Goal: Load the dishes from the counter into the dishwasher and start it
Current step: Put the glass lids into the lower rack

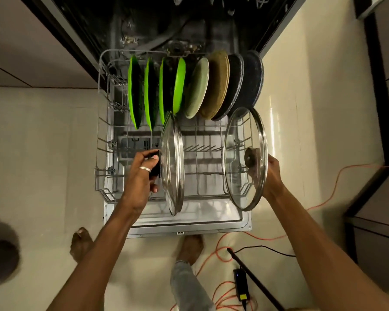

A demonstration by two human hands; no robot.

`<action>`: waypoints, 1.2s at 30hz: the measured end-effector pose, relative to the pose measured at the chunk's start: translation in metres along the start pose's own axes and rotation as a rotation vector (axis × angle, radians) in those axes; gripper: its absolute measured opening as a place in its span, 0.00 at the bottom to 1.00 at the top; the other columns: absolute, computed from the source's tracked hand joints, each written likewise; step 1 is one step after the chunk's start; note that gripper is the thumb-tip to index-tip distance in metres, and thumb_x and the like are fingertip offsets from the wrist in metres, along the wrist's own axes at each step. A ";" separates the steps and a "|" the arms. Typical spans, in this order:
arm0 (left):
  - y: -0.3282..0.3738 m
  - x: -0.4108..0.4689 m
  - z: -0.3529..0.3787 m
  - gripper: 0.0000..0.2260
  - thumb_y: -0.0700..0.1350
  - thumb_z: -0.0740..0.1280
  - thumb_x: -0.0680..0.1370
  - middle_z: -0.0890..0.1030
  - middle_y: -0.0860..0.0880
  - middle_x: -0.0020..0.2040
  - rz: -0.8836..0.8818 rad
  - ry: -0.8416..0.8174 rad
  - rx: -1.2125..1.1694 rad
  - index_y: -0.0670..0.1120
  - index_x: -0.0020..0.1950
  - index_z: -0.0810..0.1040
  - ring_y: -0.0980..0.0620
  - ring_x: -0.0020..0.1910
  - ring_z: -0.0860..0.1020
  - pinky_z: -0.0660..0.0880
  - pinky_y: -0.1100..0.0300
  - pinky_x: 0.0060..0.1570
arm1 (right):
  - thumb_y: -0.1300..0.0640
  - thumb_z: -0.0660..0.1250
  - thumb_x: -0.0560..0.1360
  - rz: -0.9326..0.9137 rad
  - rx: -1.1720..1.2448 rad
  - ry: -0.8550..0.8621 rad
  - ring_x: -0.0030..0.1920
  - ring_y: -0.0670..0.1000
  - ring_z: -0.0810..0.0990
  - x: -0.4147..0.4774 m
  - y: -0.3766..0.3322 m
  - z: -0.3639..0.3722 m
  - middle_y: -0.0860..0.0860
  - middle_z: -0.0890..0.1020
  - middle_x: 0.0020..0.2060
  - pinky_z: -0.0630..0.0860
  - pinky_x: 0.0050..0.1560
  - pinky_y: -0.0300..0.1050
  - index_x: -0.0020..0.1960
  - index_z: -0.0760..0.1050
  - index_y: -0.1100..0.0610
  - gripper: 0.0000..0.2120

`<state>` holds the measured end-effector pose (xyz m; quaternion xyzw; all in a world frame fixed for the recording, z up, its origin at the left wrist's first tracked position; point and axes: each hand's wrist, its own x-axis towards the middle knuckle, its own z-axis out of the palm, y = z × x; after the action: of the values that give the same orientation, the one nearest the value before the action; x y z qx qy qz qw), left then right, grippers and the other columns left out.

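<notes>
Below us, from the head camera, our left hand (142, 176), a silver ring on one finger, grips the black knob of a round clear glass lid (173, 162), which stands on edge in the pulled-out grey wire dishwasher rack (103, 153). Our right hand (271, 176) grasps a second round glass lid with a dark knob (245, 158) from behind, its fingers wrapped on the rim, and holds it upright at the rack's right side; whether it rests on the wires we cannot tell.

Beyond both hands a row of plates stands on edge in the rack: four bright green plates (135, 93) beyond the left hand, then a pale green plate (199, 88), a brown plate (218, 84) and two dark speckled plates (254, 79) beyond the right hand.

Near our right forearm an orange cable (323, 198) loops over the pale floor beside a small black adapter with a yellow label (241, 286), whose writing is too small to read. We can read no brand or lettering anywhere on the dishwasher.
</notes>
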<state>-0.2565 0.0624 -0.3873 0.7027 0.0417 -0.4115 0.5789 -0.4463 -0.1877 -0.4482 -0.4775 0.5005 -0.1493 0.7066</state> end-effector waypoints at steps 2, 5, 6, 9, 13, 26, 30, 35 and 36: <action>-0.003 0.004 0.002 0.08 0.45 0.59 0.84 0.79 0.51 0.48 0.001 0.012 0.014 0.52 0.59 0.76 0.54 0.40 0.76 0.68 0.58 0.32 | 0.67 0.62 0.81 0.023 -0.006 0.011 0.29 0.51 0.68 0.007 0.005 0.001 0.55 0.70 0.31 0.70 0.26 0.40 0.38 0.75 0.62 0.13; -0.009 0.010 0.005 0.09 0.44 0.59 0.84 0.79 0.50 0.49 -0.008 0.015 0.008 0.52 0.60 0.76 0.53 0.41 0.76 0.68 0.58 0.31 | 0.62 0.63 0.82 0.089 0.011 0.022 0.30 0.51 0.70 0.020 0.012 0.005 0.56 0.72 0.33 0.72 0.28 0.43 0.40 0.78 0.60 0.12; -0.010 0.012 0.005 0.09 0.44 0.59 0.84 0.79 0.51 0.49 -0.012 0.014 0.006 0.52 0.60 0.76 0.52 0.41 0.76 0.68 0.58 0.31 | 0.61 0.63 0.82 0.121 0.017 0.023 0.31 0.52 0.71 0.024 0.014 0.005 0.57 0.73 0.34 0.72 0.30 0.44 0.43 0.78 0.60 0.10; -0.014 0.017 0.006 0.09 0.44 0.59 0.84 0.80 0.52 0.48 -0.013 0.009 -0.003 0.53 0.58 0.77 0.54 0.40 0.77 0.68 0.58 0.31 | 0.60 0.64 0.81 0.207 0.079 0.001 0.30 0.50 0.74 0.038 0.018 0.006 0.56 0.77 0.35 0.73 0.27 0.41 0.46 0.79 0.62 0.08; -0.018 0.020 0.008 0.09 0.43 0.59 0.84 0.80 0.54 0.45 -0.019 0.008 -0.013 0.53 0.59 0.77 0.55 0.39 0.76 0.68 0.58 0.31 | 0.61 0.65 0.81 0.240 0.090 -0.042 0.33 0.50 0.76 0.052 0.019 0.004 0.56 0.78 0.37 0.74 0.27 0.39 0.52 0.78 0.64 0.07; -0.018 0.016 0.012 0.07 0.48 0.61 0.82 0.78 0.53 0.47 -0.036 -0.049 -0.036 0.59 0.53 0.77 0.55 0.40 0.76 0.68 0.60 0.30 | 0.46 0.64 0.81 0.158 -0.475 0.218 0.44 0.57 0.86 0.016 -0.034 -0.011 0.57 0.85 0.51 0.83 0.52 0.59 0.57 0.80 0.57 0.15; -0.015 0.013 0.012 0.07 0.50 0.62 0.80 0.78 0.51 0.48 -0.029 -0.073 0.002 0.57 0.57 0.77 0.53 0.41 0.75 0.69 0.58 0.32 | 0.50 0.62 0.82 -0.336 -0.712 0.531 0.49 0.46 0.83 -0.053 -0.089 0.007 0.47 0.84 0.49 0.81 0.56 0.45 0.55 0.81 0.47 0.09; -0.003 0.011 0.007 0.09 0.48 0.59 0.85 0.78 0.52 0.47 0.008 -0.169 0.201 0.54 0.62 0.75 0.57 0.38 0.74 0.65 0.57 0.37 | 0.73 0.67 0.74 -0.861 -1.117 -0.081 0.71 0.51 0.72 -0.131 -0.116 0.071 0.53 0.76 0.68 0.69 0.72 0.43 0.70 0.74 0.58 0.26; 0.002 0.011 0.006 0.09 0.48 0.59 0.85 0.78 0.52 0.47 0.011 -0.196 0.241 0.54 0.62 0.76 0.58 0.38 0.74 0.66 0.58 0.37 | 0.73 0.68 0.73 -0.865 -1.271 -0.237 0.76 0.54 0.65 -0.136 -0.109 0.083 0.53 0.71 0.74 0.65 0.75 0.53 0.74 0.70 0.54 0.33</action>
<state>-0.2513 0.0520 -0.3928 0.7238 -0.0686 -0.4772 0.4938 -0.4082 -0.1048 -0.2786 -0.9565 0.1806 -0.0441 0.2248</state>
